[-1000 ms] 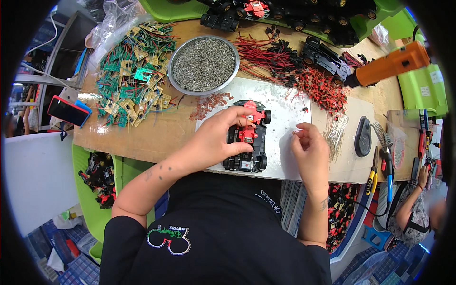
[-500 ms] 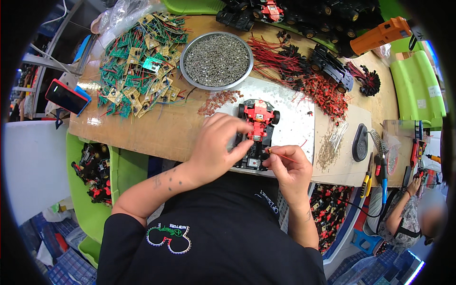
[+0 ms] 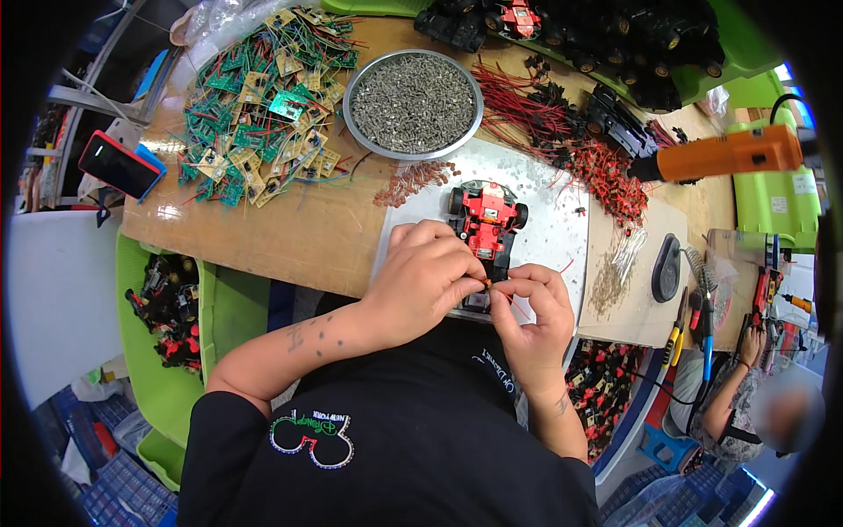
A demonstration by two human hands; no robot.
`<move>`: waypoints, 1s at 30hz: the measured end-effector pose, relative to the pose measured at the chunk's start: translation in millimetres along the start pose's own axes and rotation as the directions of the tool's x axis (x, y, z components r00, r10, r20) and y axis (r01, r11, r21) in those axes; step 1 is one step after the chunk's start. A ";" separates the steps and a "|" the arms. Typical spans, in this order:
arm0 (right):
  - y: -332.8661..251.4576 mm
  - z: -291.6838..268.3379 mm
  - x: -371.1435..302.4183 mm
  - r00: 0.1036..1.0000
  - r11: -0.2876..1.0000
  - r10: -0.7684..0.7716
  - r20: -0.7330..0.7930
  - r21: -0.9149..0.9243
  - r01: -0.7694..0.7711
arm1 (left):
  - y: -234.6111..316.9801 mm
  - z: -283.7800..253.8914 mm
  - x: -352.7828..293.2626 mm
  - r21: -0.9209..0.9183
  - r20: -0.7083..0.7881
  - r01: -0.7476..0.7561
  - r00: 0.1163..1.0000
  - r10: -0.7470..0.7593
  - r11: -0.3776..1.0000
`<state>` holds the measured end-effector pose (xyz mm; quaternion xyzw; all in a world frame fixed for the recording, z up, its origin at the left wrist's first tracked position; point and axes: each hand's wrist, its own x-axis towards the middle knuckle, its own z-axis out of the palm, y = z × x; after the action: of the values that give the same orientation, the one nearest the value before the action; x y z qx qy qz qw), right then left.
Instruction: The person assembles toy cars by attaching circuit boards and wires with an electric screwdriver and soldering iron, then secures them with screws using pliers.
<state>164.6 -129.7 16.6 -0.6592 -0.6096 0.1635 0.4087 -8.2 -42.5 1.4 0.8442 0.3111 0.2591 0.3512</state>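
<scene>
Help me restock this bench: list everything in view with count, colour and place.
toy car: one, red and black, on the white mat under both hands
white mat: one, table centre
metal bowl of screws: one, grey, behind the car
circuit boards: a heap, green and tan, table's left
red wires: many, right of the bowl
power screwdriver: one, orange, far right
phone: one, red case, left edge
green bin of car parts: one, below table's left
left hand: on the car's rear
right hand: fingers pinching a red wire at the car
</scene>
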 end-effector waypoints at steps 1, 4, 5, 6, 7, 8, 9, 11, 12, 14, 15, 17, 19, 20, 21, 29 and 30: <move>-2.8 -0.6 1.5 1.000 1.000 0.002 0.001 -0.001 -0.002 | -0.1 0.5 -1.0 -0.002 0.001 0.001 1.000 -0.001 1.000; -9.1 1.5 4.8 1.000 0.989 0.023 0.021 -0.144 -0.019 | -0.5 0.8 -5.2 0.086 -0.073 0.000 0.997 0.006 0.996; -8.7 2.6 5.4 0.999 0.985 0.024 0.031 -0.173 -0.019 | 0.4 -1.3 -6.6 0.080 -0.057 -0.007 0.998 0.012 0.997; -8.7 4.2 5.0 0.999 0.980 0.027 0.043 -0.199 -0.018 | 0.8 -2.5 -8.4 0.074 -0.040 -0.013 0.999 0.016 0.997; -8.5 6.0 4.5 0.999 0.980 0.027 0.044 -0.200 -0.018 | 0.4 -2.2 -9.6 0.073 -0.041 -0.012 0.999 0.015 0.997; -8.2 7.8 3.9 0.998 0.973 0.038 0.041 -0.229 -0.028 | -0.4 -1.7 -10.8 0.075 -0.024 -0.019 1.000 0.020 0.997; -8.2 9.1 3.9 0.998 0.965 0.049 0.038 -0.258 -0.038 | -1.1 -1.9 -11.5 0.075 -0.007 -0.025 1.000 0.025 0.997; -7.8 11.3 4.0 0.998 0.960 0.044 0.034 -0.279 -0.033 | -2.4 -2.0 -11.9 0.076 -0.002 -0.037 0.999 0.038 0.996; -7.9 11.7 4.0 0.999 0.954 0.038 0.028 -0.298 -0.028 | -2.6 -1.5 -12.3 0.080 0.003 -0.051 0.999 0.051 0.996; -11.0 11.2 4.5 0.998 0.949 0.042 0.048 -0.315 -0.025 | -3.1 -0.1 -13.1 0.087 -0.001 -0.064 0.998 0.064 0.994; -12.4 11.1 4.8 0.997 0.943 0.048 0.063 -0.331 -0.024 | -3.8 0.2 -13.3 0.096 -0.001 -0.080 0.997 0.081 0.992; -13.5 10.8 5.1 0.996 0.940 0.050 0.071 -0.342 -0.022 | -5.1 0.0 -14.0 0.105 0.012 -0.085 0.996 0.085 0.991; -15.9 9.9 6.1 0.996 0.936 0.052 0.078 -0.352 -0.022 | -6.0 0.0 -14.3 0.114 0.028 -0.092 0.996 0.089 0.989; -17.6 9.3 6.9 0.994 0.934 0.065 0.091 -0.357 -0.029 | -6.8 0.9 -14.2 0.100 0.026 -0.088 0.996 0.085 0.991; -19.0 9.1 7.8 0.992 0.932 0.077 0.105 -0.360 -0.035 | -7.5 1.2 -14.2 0.087 0.024 -0.083 0.996 0.081 0.993; -27.9 -5.8 11.8 0.966 0.935 0.081 0.244 -0.354 0.011 | -9.3 -4.8 -10.7 0.073 0.048 -0.091 0.995 0.088 0.993; -31.4 -10.1 12.6 0.956 0.938 0.083 0.280 -0.346 0.020 | -10.3 -7.6 -8.2 0.085 0.032 -0.113 0.993 0.111 0.990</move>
<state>153.4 -123.7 49.5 -0.6993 -0.6713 0.1558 0.1899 -22.3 -39.3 -3.5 0.8783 0.2692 0.2531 0.3035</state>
